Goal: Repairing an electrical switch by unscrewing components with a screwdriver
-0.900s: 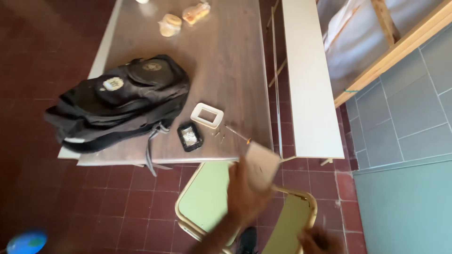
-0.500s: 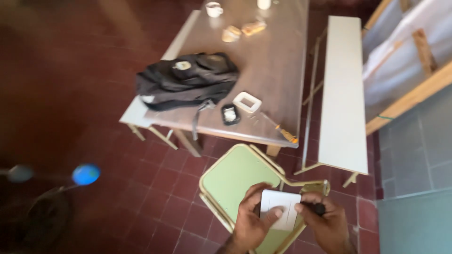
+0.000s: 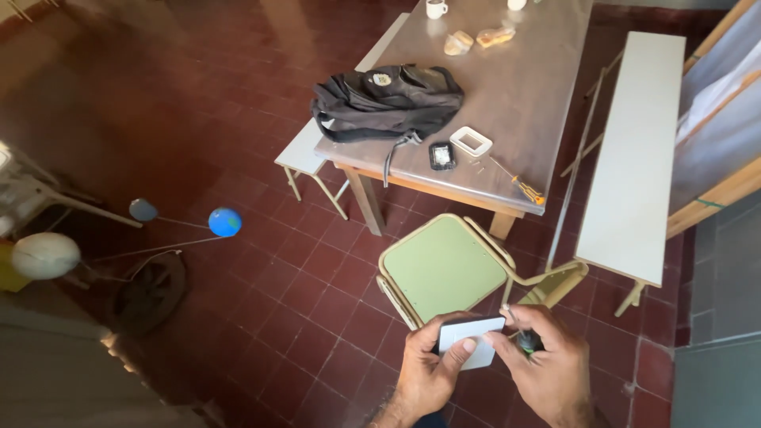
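My left hand (image 3: 428,374) grips a small white rectangular plate (image 3: 471,341) low in the head view, thumb across its face. My right hand (image 3: 545,366) touches the plate's right edge and holds a dark-handled tool (image 3: 526,341) in its fingers. Both hands hover above the red tiled floor, just in front of a green-seated chair (image 3: 444,266). On the wooden table (image 3: 507,87) beyond lie a white frame (image 3: 471,141), a small black part (image 3: 441,155), a few screws and an orange-handled screwdriver (image 3: 519,185).
A black backpack (image 3: 388,100) rests on the table's left end, with bread pieces (image 3: 476,40) and a cup (image 3: 435,8) farther back. White benches (image 3: 634,143) flank the table. A model with balls on rods (image 3: 135,230) stands on the floor at left.
The view has swung back and left, showing more floor and the ball model. My hands have come together on the white plate, lower in the frame.
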